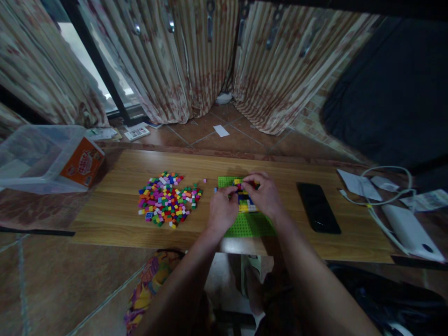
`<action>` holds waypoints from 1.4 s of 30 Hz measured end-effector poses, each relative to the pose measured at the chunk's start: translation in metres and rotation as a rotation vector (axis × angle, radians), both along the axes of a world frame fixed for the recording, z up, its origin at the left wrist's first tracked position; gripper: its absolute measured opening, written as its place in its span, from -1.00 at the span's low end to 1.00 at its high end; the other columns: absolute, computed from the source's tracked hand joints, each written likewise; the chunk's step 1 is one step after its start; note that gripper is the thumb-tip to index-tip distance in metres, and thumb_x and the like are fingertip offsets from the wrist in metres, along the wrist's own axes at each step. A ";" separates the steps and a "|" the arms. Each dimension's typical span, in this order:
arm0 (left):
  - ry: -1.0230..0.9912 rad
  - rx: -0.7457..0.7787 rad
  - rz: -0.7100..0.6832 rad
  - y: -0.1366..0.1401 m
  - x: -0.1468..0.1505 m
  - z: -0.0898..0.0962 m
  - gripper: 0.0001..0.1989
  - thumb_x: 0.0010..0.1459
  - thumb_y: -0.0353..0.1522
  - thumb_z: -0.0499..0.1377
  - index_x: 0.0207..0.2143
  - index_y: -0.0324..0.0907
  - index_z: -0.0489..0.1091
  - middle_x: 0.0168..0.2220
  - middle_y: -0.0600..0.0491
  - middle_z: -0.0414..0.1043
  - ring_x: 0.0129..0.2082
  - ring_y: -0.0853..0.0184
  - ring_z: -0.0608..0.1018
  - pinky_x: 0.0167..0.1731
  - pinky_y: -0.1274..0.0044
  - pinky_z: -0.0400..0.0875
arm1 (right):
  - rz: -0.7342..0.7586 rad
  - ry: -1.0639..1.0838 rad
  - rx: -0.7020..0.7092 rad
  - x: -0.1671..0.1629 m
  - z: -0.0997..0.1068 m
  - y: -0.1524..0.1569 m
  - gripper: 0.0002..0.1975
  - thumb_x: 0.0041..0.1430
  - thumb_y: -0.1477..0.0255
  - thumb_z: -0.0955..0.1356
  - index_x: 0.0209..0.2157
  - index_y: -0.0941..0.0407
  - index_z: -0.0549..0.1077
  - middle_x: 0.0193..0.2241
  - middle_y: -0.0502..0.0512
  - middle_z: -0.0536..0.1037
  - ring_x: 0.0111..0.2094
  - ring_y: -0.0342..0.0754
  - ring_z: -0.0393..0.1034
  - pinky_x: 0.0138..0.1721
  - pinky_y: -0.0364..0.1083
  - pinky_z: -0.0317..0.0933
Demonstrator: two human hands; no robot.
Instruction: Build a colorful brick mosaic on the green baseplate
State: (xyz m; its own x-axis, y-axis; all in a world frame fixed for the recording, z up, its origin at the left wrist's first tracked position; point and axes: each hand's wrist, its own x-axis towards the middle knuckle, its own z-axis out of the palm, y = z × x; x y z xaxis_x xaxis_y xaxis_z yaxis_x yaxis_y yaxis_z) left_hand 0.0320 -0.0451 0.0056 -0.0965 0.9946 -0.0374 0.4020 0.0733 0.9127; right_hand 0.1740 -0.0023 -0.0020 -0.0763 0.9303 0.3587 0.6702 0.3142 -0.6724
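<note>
A green studded baseplate (241, 227) lies on the wooden table in front of me. Small coloured building bricks (248, 205) in yellow, white and blue are fixed on its middle part. My left hand (223, 207) rests over the plate's left side, thumb and forefinger brought together at the bricks' edge. From the right, my right hand (264, 193) reaches over the bricks with its fingers bent and pinched close to the left fingertips. Whatever sits between the fingertips of either hand is too small to make out. Left of the plate spreads a pile of loose multicoloured bricks (168, 200).
A black phone (318, 207) lies on the table (115, 205) to the right. Past it are a white cable (383, 224), papers and a white power bank (413, 233). A clear plastic box (42, 156) with an orange label stands at the left. Curtains (196, 70) hang behind.
</note>
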 end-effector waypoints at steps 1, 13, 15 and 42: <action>0.002 0.003 -0.002 0.000 0.000 0.000 -0.71 0.16 -0.48 0.10 -0.13 -0.21 0.57 -0.12 -0.10 0.59 -0.12 0.21 0.59 0.04 0.36 0.39 | -0.013 0.000 -0.002 -0.001 -0.001 0.000 -0.90 0.09 0.37 0.39 -0.36 0.07 0.56 -0.21 0.16 0.50 -0.06 0.08 0.37 0.07 0.13 0.18; 0.117 0.032 -0.028 -0.005 0.002 0.002 -0.68 0.17 -0.48 0.07 -0.09 -0.19 0.55 -0.13 -0.12 0.57 -0.17 0.18 0.59 -0.05 0.37 0.44 | -0.065 0.056 -0.030 -0.006 -0.014 0.005 -0.89 0.00 0.32 0.42 -0.43 0.06 0.53 -0.27 0.13 0.51 -0.16 0.06 0.38 -0.04 0.11 0.23; 0.140 0.040 -0.029 -0.005 0.002 0.001 -0.67 0.18 -0.47 0.07 -0.09 -0.17 0.55 -0.14 -0.10 0.57 -0.17 0.21 0.59 -0.05 0.41 0.44 | -0.050 0.047 -0.020 -0.006 -0.014 0.006 -0.88 0.01 0.31 0.41 -0.45 0.06 0.51 -0.31 0.12 0.52 -0.19 0.06 0.38 -0.06 0.11 0.24; 0.055 -0.020 0.054 -0.004 -0.014 0.011 -0.71 0.16 -0.48 0.08 -0.13 -0.20 0.53 -0.14 -0.12 0.59 -0.19 0.19 0.60 -0.08 0.39 0.44 | -0.230 0.205 -0.056 0.009 0.005 0.012 -0.61 0.16 0.11 0.28 -0.30 0.13 0.56 -0.29 0.18 0.62 -0.20 0.09 0.47 -0.12 0.01 0.26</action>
State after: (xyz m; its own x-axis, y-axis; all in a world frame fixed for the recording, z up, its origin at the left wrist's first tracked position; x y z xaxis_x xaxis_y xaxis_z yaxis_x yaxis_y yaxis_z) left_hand 0.0184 -0.0486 0.0163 -0.1520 0.9871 -0.0506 0.4466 0.1143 0.8874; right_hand 0.1833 0.0100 0.0028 0.2072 0.9336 0.2924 0.5682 0.1285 -0.8128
